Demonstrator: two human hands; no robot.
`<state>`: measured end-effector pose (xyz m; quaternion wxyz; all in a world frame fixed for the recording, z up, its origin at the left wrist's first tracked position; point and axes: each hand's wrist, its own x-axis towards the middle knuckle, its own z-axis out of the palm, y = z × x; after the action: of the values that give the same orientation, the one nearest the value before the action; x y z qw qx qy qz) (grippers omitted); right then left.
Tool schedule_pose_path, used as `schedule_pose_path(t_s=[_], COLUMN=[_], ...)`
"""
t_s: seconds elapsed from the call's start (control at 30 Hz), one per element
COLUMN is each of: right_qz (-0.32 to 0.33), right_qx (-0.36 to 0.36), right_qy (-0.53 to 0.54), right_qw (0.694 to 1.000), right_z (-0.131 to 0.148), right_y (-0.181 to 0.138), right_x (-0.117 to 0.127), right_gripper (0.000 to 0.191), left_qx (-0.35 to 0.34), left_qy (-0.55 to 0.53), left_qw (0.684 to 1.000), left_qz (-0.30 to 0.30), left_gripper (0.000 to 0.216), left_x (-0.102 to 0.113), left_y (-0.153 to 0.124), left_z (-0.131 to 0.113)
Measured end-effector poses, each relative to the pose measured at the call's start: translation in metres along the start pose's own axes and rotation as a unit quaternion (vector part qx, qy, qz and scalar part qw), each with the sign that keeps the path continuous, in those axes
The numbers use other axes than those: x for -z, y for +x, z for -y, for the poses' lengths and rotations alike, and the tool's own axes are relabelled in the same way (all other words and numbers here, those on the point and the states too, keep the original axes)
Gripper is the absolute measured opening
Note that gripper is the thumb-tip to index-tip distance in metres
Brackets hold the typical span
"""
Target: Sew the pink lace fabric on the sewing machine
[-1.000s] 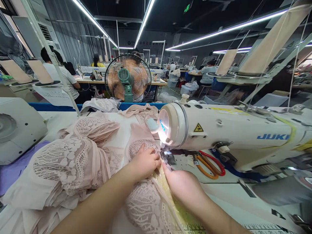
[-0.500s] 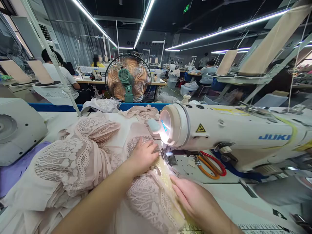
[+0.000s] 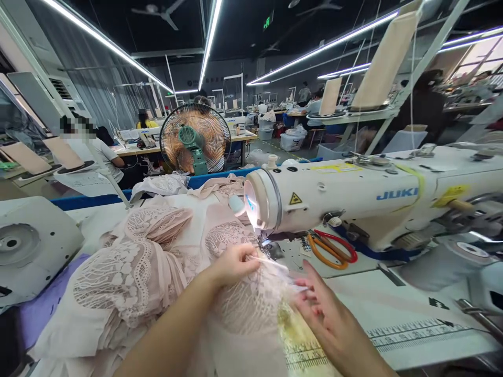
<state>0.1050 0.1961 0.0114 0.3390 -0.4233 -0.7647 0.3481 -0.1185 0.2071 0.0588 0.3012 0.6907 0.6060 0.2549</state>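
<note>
- Pink lace fabric (image 3: 165, 262) lies heaped across the sewing table (image 3: 393, 309), its bulk piled to the person's left and its near edge drawn rightward to the foot of the white sewing machine (image 3: 353, 196).
- Left hand (image 3: 233, 264) rests on the lace just short of the needle area (image 3: 264, 245), fingers curled and pinched on a thin pale strip (image 3: 271, 262) that runs from that hand toward the right.
- Right hand (image 3: 324, 311) hovers just beside the strip's far end, palm turned up and fingers spread loosely; whether its fingertips actually touch the strip is hard to tell.
- Long axis of the strip lies roughly left to right, slanting slightly down toward the right hand, and it passes in front of the needle rather than under it.
- Of the two, the left hand is nearer the needle; the right sits lower and further toward the person, over the yellowed ruler markings (image 3: 302, 351) on the table.
- Orange and red scissors (image 3: 334, 251) lie flat under the machine arm, well apart from both hands.
- A green fan (image 3: 195, 139) stands behind the fabric heap, and other people sit at benches beyond.
</note>
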Motion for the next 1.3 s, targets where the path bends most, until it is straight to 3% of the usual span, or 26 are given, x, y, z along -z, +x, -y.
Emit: schedule_pose_path(t_s=[0.07, 0.17, 0.27, 0.33, 0.4, 0.43, 0.5, 0.57, 0.73, 1.0, 1.3], right_qz=[0.073, 0.148, 0.133, 0.122, 0.126, 0.131, 0.143, 0.152, 0.15, 0.128, 0.168], right_qx=[0.024, 0.091, 0.081, 0.061, 0.053, 0.051, 0.05, 0.048, 0.061, 0.097, 0.073], right_qy=[0.043, 0.012, -0.062, -0.102, -0.127, -0.134, -0.143, -0.146, -0.154, -0.159, -0.166], right_qw=[0.996, 0.985, 0.986, 0.985, 0.982, 0.981, 0.978, 0.976, 0.975, 0.974, 0.969], right_z=[0.004, 0.009, 0.011, 0.01, 0.008, 0.007, 0.005, 0.004, 0.003, 0.0, 0.003], right_y=[-0.005, -0.003, 0.007, 0.014, 0.018, 0.019, 0.02, 0.02, 0.022, 0.028, 0.029], right_x=[-0.007, -0.017, -0.018, -0.015, -0.012, -0.01, -0.009, -0.009, -0.007, -0.003, 0.003], right_gripper=[0.051, 0.03, 0.031, 0.03, 0.028, 0.028, 0.028, 0.028, 0.034, 0.034, 0.035], left_qx=[0.024, 0.054, 0.075, 0.079, 0.047, 0.009, -0.084, -0.146, -0.127, -0.101, -0.108], left_qy=[0.03, 0.092, 0.166, 0.231, 0.333, 0.387, 0.461, 0.471, 0.437, 0.311, 0.292], left_qw=[0.999, 0.991, 0.977, 0.965, 0.94, 0.921, 0.883, 0.87, 0.885, 0.944, 0.95], left_qz=[-0.038, -0.081, -0.108, -0.093, -0.055, -0.039, -0.017, 0.012, 0.095, 0.038, 0.027], left_gripper=[0.008, 0.007, 0.013, 0.038, 0.06, 0.061, 0.043, 0.032, 0.055, 0.032, 0.035], left_x=[0.001, -0.002, -0.008, -0.012, -0.017, -0.02, -0.025, -0.028, -0.025, -0.02, -0.023], left_y=[0.003, 0.005, -0.001, -0.007, -0.013, -0.015, -0.017, -0.017, -0.011, -0.005, -0.002], left_z=[0.005, 0.009, 0.007, 0.004, 0.001, 0.0, 0.001, 0.003, 0.006, -0.001, -0.001])
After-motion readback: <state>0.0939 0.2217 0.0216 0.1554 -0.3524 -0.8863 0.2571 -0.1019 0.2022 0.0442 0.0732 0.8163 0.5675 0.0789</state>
